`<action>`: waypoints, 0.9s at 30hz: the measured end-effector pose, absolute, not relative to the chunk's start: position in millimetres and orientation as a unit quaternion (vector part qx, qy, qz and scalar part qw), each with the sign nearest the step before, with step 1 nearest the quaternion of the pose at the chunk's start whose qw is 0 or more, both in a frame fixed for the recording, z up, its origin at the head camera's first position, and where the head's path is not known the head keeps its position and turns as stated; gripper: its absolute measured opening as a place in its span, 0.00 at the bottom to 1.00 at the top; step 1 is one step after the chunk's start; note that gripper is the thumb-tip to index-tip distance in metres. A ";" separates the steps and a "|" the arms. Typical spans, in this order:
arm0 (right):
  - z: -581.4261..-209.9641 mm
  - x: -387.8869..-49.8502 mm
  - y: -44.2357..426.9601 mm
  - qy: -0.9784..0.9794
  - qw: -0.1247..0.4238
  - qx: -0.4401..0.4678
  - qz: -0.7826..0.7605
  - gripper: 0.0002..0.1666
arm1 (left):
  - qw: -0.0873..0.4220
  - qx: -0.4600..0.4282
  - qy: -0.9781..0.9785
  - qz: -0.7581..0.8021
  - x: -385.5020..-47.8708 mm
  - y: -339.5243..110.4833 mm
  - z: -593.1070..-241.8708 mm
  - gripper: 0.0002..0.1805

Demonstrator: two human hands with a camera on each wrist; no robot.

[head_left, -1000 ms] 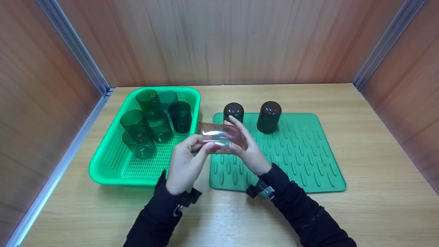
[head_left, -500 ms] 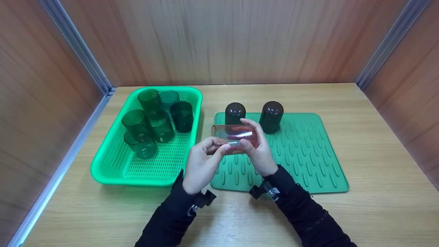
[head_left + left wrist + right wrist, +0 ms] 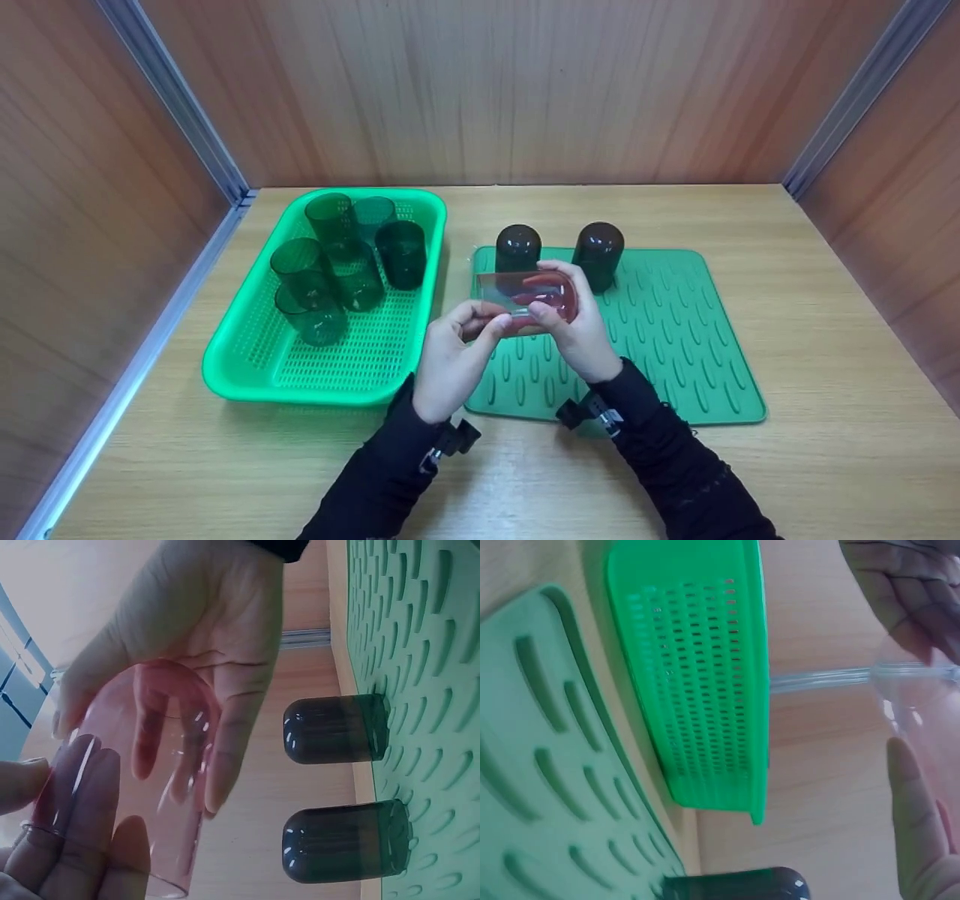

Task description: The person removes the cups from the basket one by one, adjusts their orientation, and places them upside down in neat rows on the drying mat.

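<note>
Over the L part of the green mat (image 3: pixel 675 341), I see both hands up w/ one pink cup (image 3: pixel 517 287) btwn them. The L hand (image 3: pixel 454 364) pinches it near the open end, thumb on the near side. Even in the L wrist view I can't tell if its other fingers are in the cup or just behind it. The R hand (image 3: pixel 589 345) holds the round end, thumb in front, fingers round the far side. The cup lies on its side, open end to the L, & I can see fingers thru it.

Just past it, 2 dark cups (image 3: pixel 598 251) stand upside down on the mat, apart from each other; a bit of the L one shows thru the pink cup.

Just L of the mat is a green basket (image 3: pixel 221 367) w/ lots of little holes. A bunch of green-looking cups (image 3: pixel 358 277) sits in it, some leaning; they overlap, so I can't get an exact no.

Both arms have black sleeves (image 3: pixel 375 461). It's all on a wood table (image 3: pixel 840 420), w/ wood walls (image 3: pixel 487 90) round it & gray strips (image 3: pixel 187 105) in the back corners.
</note>
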State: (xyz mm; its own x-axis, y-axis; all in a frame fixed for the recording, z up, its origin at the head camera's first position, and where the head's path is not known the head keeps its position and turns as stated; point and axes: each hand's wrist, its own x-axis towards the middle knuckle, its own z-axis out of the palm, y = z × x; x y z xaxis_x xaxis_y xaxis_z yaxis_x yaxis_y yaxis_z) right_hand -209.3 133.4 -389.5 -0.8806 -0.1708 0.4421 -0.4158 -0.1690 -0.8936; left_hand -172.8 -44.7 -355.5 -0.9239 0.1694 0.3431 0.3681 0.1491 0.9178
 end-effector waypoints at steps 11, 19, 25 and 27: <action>-376.9 -213.8 180.4 -0.682 0.132 0.152 0.703 0.34 | 0.061 -0.253 -0.898 -0.356 -162.7 -39.7 -384.1 0.47; -375.8 -218.1 224.9 -0.755 0.159 0.101 0.628 0.38 | -0.015 -0.249 -0.948 -0.198 -162.0 -48.1 -415.0 0.53; -372.9 -224.2 259.5 -0.805 0.181 0.050 0.563 0.40 | -0.075 -0.234 -0.958 -0.147 -165.8 -53.9 -428.0 0.56; -372.1 -227.3 269.8 -0.819 0.189 0.036 0.541 0.40 | -0.095 -0.233 -0.959 -0.130 -166.4 -54.2 -430.8 0.58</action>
